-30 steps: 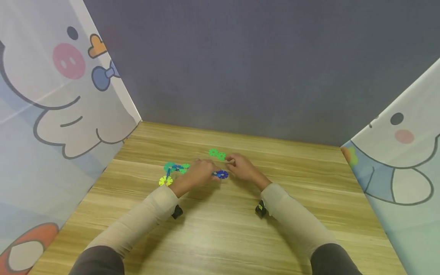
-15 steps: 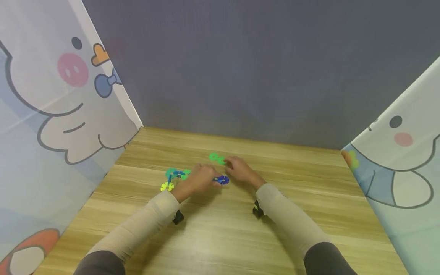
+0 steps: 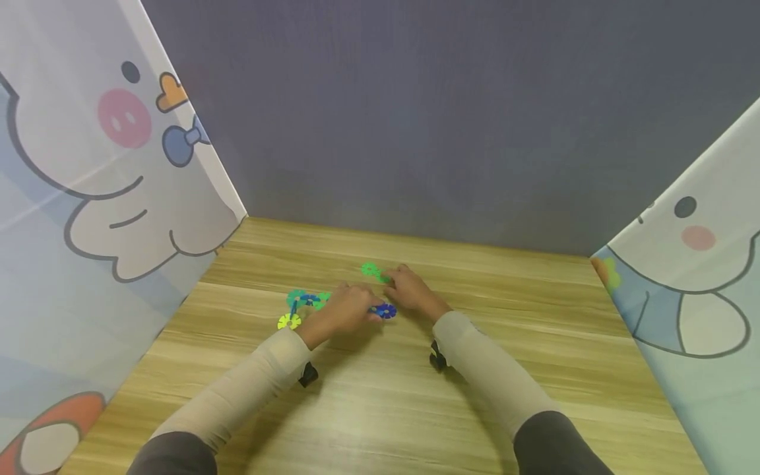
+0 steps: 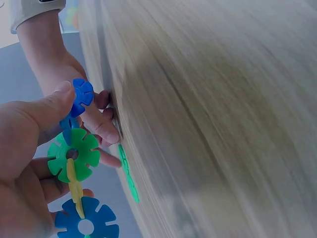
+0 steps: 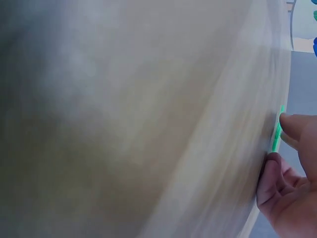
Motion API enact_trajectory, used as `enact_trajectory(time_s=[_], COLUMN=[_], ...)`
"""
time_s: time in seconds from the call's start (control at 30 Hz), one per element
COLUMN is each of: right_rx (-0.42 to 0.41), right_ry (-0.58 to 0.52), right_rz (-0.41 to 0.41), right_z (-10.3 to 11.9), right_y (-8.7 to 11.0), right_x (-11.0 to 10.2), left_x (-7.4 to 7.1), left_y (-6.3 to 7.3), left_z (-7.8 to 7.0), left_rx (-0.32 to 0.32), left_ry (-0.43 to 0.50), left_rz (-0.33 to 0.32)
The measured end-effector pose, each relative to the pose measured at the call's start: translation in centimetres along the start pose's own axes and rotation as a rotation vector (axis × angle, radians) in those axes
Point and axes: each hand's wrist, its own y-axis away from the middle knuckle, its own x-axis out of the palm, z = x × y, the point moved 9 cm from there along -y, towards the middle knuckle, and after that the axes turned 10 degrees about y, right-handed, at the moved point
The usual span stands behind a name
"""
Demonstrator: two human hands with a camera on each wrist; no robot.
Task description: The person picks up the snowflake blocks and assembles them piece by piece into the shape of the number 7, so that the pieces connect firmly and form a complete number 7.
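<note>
My left hand (image 3: 347, 307) holds a linked chain of notched plastic snowflake discs. In the left wrist view, its thumb lies by a blue disc (image 4: 82, 94), with a green disc (image 4: 74, 154), an edge-on yellow disc (image 4: 75, 186) and a larger blue disc (image 4: 101, 223) below. Toward its left end, the chain has a teal disc (image 3: 295, 298) and a bright yellow disc (image 3: 289, 321). Across from it, my right hand (image 3: 411, 288) pinches the near end of a pair of green discs (image 3: 369, 268) low at the tabletop. Its fingers partly cover the nearer green disc.
The wood-grain table (image 3: 380, 409) runs back to a dark grey wall panel (image 3: 415, 119). Cartoon-printed panels stand at the left (image 3: 89, 198) and right (image 3: 700, 277). A dark wrist device (image 3: 308, 375) shows under the left sleeve.
My right hand has moved left onto the green pair, its fingers now covering part of the nearer disc. My left hand keeps its hold on the chain, almost still.
</note>
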Motion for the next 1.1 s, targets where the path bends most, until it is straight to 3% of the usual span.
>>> enact_trajectory(time_s=[0.17, 0.37, 0.67, 1.1], right_rx=[0.015, 0.054, 0.078, 0.136], right_ry=[0.038, 0.003, 0.010, 0.076], right_rz=[0.003, 0.003, -0.051, 0.033], right_z=[0.01, -0.26, -0.53, -0.45], right_y=[-0.13, -0.06, -0.48, -0.87], right_x=[0.25, 0.46, -0.03, 0.47], left_x=[0.03, 0.29, 0.23, 0.45], left_y=[0.14, 0.16, 0.14, 0.00], left_z=[0.12, 0.26, 0.30, -0.09], left_rx=[0.002, 0.003, -0.015, 0.008], left_ry=[0.015, 0.028, 0.050, 0.016], left_rz=[-0.007, -0.006, -0.004, 0.000])
